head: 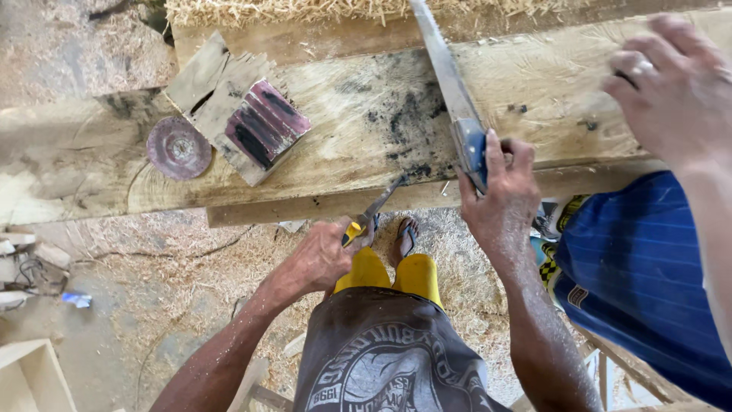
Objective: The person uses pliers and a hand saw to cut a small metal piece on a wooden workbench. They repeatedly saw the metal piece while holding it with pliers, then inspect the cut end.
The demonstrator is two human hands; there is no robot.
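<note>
Now the right hand (499, 200) is wrapped firmly around the blue handle of a handsaw (450, 91), whose blade runs up toward twelve o'clock across a broad, dark-stained wooden plank (366, 122). Down at about seven o'clock from that handle, the left hand (324, 255) is closed on yellow-handled pliers (370, 216), their tips nosing at the plank's near edge. Just beside those tips, a small nail or fastener seems to stick out, though it is too small to be sure.

At three o'clock, another person's hand (675, 88) rests fingers-spread on the plank, above blue striped shorts (640, 267). Over at nine o'clock lie a round abrasive disc (178, 147) and a worn wooden block (248, 114) with dark stripes. Sawdust (191, 259) covers the floor.

To do this well, I'd say: keep the saw parked steady, bite the pliers square at the base, and lever gently, not yank.
</note>
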